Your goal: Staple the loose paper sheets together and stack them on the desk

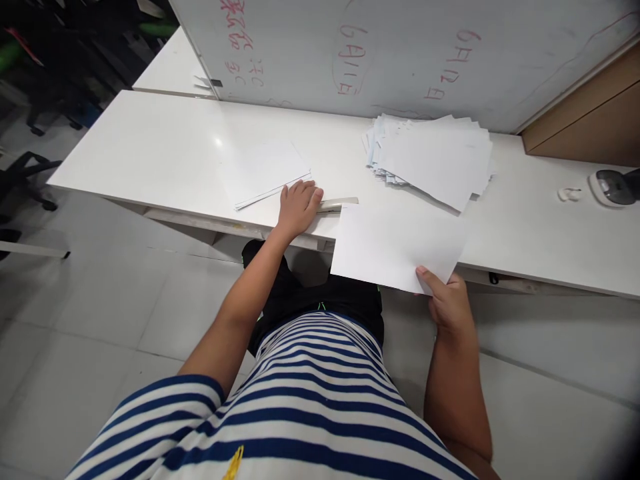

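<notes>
My right hand (450,303) pinches a white sheet of paper (395,243) by its near right corner, thumb on top. The sheet reaches over the table's front edge, its far left corner beside a pale, long stapler (340,203). My left hand (299,208) lies palm down over the stapler's left end, fingers close together and curled, so part of the stapler is hidden. Just beyond those fingertips is a small stack of white papers (270,167). A thicker, uneven pile of papers (430,157) rests farther right, against the whiteboard.
The long white table (165,147) has an open shelf below its front edge. A whiteboard (400,60) with red writing stands along the back. To the right are a brown cardboard box (585,113), a small white item (570,194) and a dark-topped device (613,187).
</notes>
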Action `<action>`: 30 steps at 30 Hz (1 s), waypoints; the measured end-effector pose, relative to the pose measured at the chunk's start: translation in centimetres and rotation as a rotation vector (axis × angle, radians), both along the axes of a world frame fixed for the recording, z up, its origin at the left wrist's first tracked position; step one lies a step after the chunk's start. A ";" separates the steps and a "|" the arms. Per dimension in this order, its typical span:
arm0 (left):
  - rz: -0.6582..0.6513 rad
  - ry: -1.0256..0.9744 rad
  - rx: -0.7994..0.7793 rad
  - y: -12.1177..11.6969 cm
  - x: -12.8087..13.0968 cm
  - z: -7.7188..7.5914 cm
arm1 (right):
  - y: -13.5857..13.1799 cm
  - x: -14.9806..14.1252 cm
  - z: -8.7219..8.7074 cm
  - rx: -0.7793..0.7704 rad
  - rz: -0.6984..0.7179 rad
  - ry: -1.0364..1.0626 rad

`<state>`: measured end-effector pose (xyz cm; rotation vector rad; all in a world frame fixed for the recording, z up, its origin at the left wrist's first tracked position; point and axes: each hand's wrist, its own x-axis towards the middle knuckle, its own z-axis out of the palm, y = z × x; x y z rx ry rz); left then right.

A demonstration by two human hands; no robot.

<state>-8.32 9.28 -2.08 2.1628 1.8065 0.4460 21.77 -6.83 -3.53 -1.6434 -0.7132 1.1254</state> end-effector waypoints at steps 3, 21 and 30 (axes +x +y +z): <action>0.001 0.001 -0.001 0.0 -0.1 -0.1 | -0.1 -0.1 -0.1 -0.010 -0.023 0.025; 0.012 -0.043 0.028 0.2 -0.1 -0.6 | 19.8 7.3 3.0 0.065 -0.170 -0.589; 0.004 -0.113 0.073 0.1 -0.3 -1.1 | 17.9 6.5 1.4 -0.227 -0.168 -1.205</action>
